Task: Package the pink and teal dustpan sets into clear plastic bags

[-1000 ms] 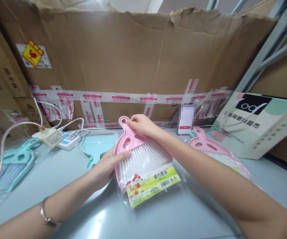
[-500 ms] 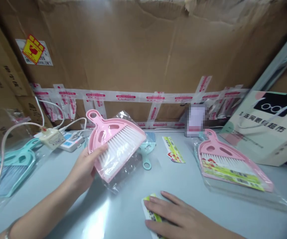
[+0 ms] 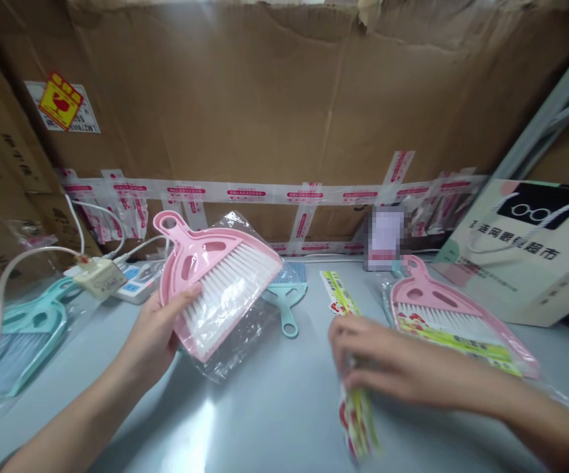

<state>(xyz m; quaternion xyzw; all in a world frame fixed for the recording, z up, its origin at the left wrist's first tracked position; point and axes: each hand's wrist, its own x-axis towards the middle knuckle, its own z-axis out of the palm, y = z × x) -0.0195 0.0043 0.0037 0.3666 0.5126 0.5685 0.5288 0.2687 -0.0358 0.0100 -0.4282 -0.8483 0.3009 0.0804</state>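
My left hand [image 3: 149, 338] is closed on the left edge of a pink dustpan [image 3: 196, 246] that lies tilted above the table. A white-bristled brush [image 3: 238, 279] is nested in the dustpan, and clear plastic wrap surrounds both. My right hand [image 3: 387, 358], smeared by motion, pinches a green and white label card [image 3: 359, 427] with red pictures, hanging below the fingers. Just beyond that hand lies a similar label card [image 3: 332, 289] on the table. Partly behind the held dustpan is a small teal brush [image 3: 288, 302].
At right, a bagged pink dustpan set [image 3: 430, 292] with a label lies before a paper bag [image 3: 516, 263]. A bagged teal dustpan set [image 3: 43, 318] lies left, near a power strip [image 3: 136, 282] and cables. A large cardboard box [image 3: 245, 98] stands behind the grey table [image 3: 245, 427].
My right hand has moved up and right and lifted the label card off the table. My left hand and the pink dustpan have shifted slightly left in view.
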